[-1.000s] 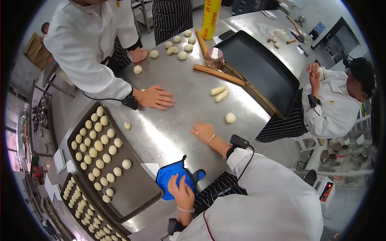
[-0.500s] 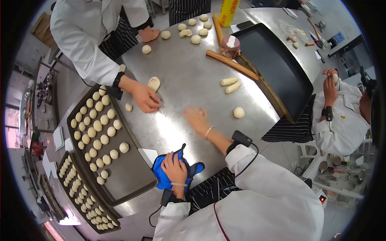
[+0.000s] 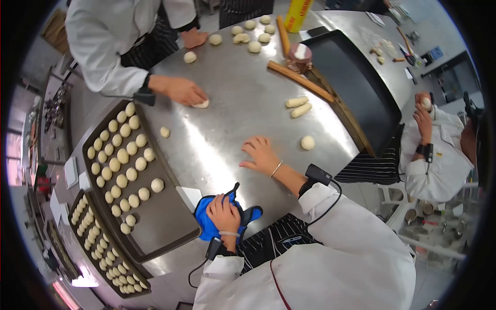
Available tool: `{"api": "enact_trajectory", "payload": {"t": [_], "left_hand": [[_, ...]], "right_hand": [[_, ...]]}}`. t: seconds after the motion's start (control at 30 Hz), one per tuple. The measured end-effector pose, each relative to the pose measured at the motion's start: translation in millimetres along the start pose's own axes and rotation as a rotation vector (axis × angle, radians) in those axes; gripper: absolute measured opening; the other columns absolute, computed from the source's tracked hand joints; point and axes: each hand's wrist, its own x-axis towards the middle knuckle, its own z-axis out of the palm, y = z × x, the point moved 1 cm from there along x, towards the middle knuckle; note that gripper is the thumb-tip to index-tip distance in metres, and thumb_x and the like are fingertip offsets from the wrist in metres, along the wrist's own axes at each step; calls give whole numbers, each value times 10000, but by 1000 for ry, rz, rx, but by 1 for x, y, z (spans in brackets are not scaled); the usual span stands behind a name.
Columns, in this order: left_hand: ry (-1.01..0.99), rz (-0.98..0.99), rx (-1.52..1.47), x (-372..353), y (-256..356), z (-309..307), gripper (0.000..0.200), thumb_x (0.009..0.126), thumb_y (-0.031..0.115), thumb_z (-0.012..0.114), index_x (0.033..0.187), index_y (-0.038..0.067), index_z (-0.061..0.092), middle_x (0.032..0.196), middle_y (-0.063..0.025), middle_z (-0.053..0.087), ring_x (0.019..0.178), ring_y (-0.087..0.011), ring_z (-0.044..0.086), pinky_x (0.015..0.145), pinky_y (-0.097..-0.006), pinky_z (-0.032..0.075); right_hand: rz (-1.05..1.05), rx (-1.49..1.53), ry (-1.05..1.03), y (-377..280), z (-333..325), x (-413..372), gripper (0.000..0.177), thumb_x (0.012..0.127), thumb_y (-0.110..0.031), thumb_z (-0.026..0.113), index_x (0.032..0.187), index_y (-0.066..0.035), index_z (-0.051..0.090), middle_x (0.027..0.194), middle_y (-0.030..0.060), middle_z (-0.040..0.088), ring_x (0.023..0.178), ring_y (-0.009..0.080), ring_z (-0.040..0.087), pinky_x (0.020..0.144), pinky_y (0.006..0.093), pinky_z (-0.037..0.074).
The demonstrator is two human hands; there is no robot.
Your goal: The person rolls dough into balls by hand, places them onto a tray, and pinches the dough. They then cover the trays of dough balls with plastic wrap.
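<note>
Steel bench (image 3: 227, 103): left hand (image 3: 223, 211) clutches blue cloth (image 3: 206, 223); right hand (image 3: 262, 155) spread flat; best keep palm pressure even.

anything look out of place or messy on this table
Nothing spilled. The empty black tray sits askew, seemingly overhanging the table edge, and one dough ball lies alone beside the filled tray, off its rows.

No writing, number or brand can be read anywhere in the view. The yellow roll (image 3: 298, 8) at the far edge of the surface shows only plain colour (any print is too small to tell). The white cards (image 3: 70, 172) at the left look blank, and the blue cloth (image 3: 204, 225) at the near edge shows no legible label.
</note>
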Motion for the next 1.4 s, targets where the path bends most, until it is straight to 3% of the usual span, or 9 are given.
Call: {"api": "enact_trajectory", "payload": {"t": [0.07, 0.17, 0.37, 0.47, 0.57, 0.73, 0.9, 1.3, 1.4], "left_hand": [[-1, 1, 3, -1, -1, 1, 243, 777, 129, 557, 998, 41, 606, 1117, -112, 599, 1116, -293, 524, 966, -488, 324], [18, 14, -22, 1, 1, -1, 252, 754, 138, 569, 982, 39, 609, 1096, -116, 598, 1101, -293, 525, 953, -487, 334], [-6, -48, -68, -2, -3, -4, 293, 722, 144, 599, 993, 35, 619, 1119, -118, 580, 1115, -277, 512, 941, -468, 362], [-7, -38, -135, -3, -8, -4, 289, 759, 170, 592, 1014, 34, 596, 1126, -111, 571, 1144, -272, 498, 979, -454, 333], [7, -31, -201, -7, -11, -3, 288, 766, 166, 589, 1023, 37, 596, 1126, -117, 570, 1159, -273, 488, 989, -456, 328], [-25, -70, -255, -18, -13, 11, 338, 774, 163, 585, 1085, 32, 602, 1202, -131, 562, 1202, -287, 465, 1019, -464, 311], [-173, -12, -205, -16, -19, -6, 444, 778, 208, 584, 1197, 61, 592, 1302, -127, 538, 1250, -315, 436, 1017, -498, 297], [-116, -40, -227, -29, -28, -1, 387, 788, 209, 570, 1149, 74, 609, 1229, -109, 570, 1195, -297, 471, 1025, -488, 297], [-89, -33, -201, -23, -28, 1, 373, 791, 209, 566, 1136, 77, 613, 1210, -104, 578, 1182, -293, 479, 1027, -486, 297]], "right_hand": [[104, 55, 339, 2, -21, -15, 415, 729, -359, 739, 1042, -113, 619, 1118, 109, 526, 1110, 346, 451, 893, 511, 341], [607, -296, 304, 45, -49, -68, 625, 679, -252, 786, 1250, -147, 553, 1329, 227, 421, 1210, 408, 400, 1007, 503, 326], [408, -126, 253, 158, -15, -106, 395, 703, -99, 705, 1083, -33, 618, 1037, 184, 622, 945, 373, 581, 838, 431, 468], [653, 445, 164, 111, -46, -68, 384, 793, -104, 664, 1161, -52, 571, 930, 58, 610, 798, 168, 590, 675, 285, 504], [638, 929, 14, -63, -89, 9, 365, 832, -95, 636, 1187, -63, 553, 931, 4, 574, 763, 90, 548, 663, 217, 481], [122, 1170, -636, -233, 4, 83, 441, 800, -113, 722, 1204, -61, 552, 1090, 10, 557, 950, 101, 569, 766, 259, 518], [-487, 642, -467, -356, 109, 127, 444, 716, -111, 743, 1124, -78, 571, 1013, 137, 551, 949, 336, 533, 861, 373, 452], [-593, 252, -402, -398, 180, 121, 549, 631, -68, 760, 1140, -92, 554, 1097, 111, 519, 1010, 297, 509, 849, 379, 478], [-620, 276, -326, -399, 162, 117, 360, 704, -64, 629, 1057, -62, 557, 986, 127, 534, 954, 307, 529, 790, 410, 486]]}}
